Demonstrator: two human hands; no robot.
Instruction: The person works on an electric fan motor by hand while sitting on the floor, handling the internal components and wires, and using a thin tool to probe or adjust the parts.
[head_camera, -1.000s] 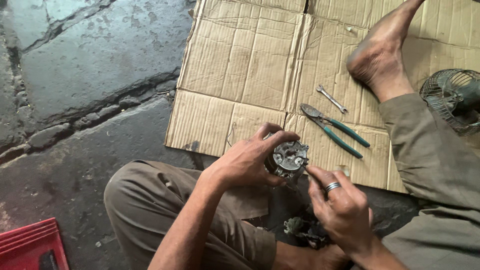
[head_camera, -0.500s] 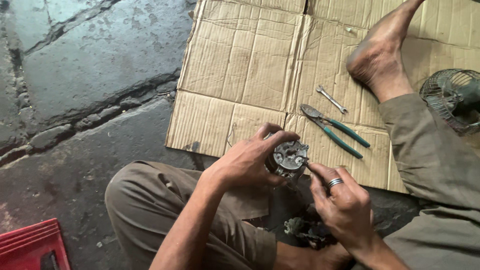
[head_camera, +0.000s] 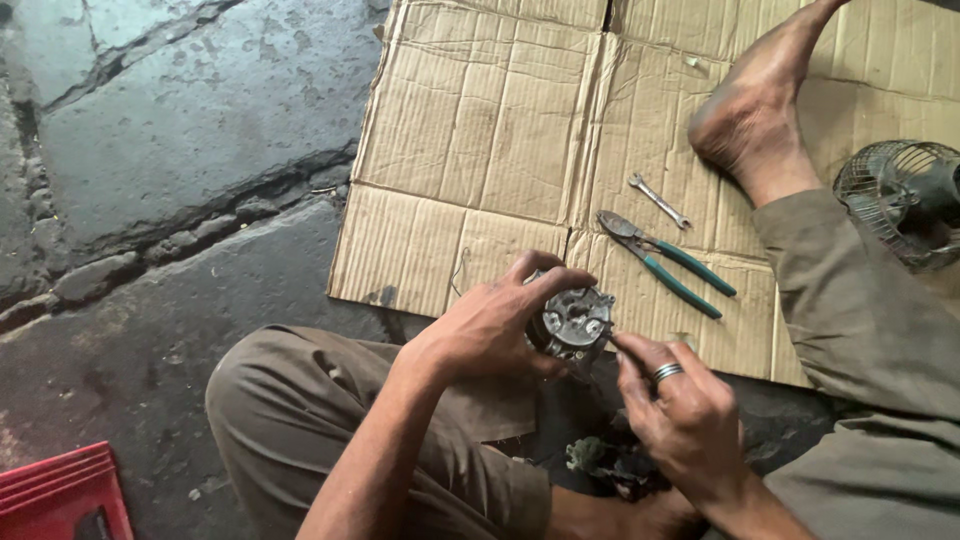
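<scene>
— What lies around the cardboard sheet (head_camera: 480, 150)?

— Off its left edge, cracked stone floor (head_camera: 150, 130); at its right edge, a wire fan guard (head_camera: 895, 195). A red crate (head_camera: 60, 495) sits well off its lower left corner. On the sheet itself, a bare foot (head_camera: 750, 120) rests near the top right, with green-handled pliers (head_camera: 665, 265) and a small spanner (head_camera: 658, 200) just below it.

— And the round metal motor part (head_camera: 572, 322)?

— At the sheet's lower edge, above the lap. The left hand (head_camera: 495, 325) has its grip closed around the part's side, face turned up. The right hand (head_camera: 680, 410) (a ring on one finger) has its fingertips pinched together at the part's lower rim; whether they nip a small piece, I cannot tell.

— How far along?

— I judge it mid-way: the part is out and in hand, a dark clump of pieces (head_camera: 610, 465) lies below it, and the tools lie unused.

— Room to move?

— Plenty of bare cardboard left of the pliers; the knees crowd the lower edge.
</scene>
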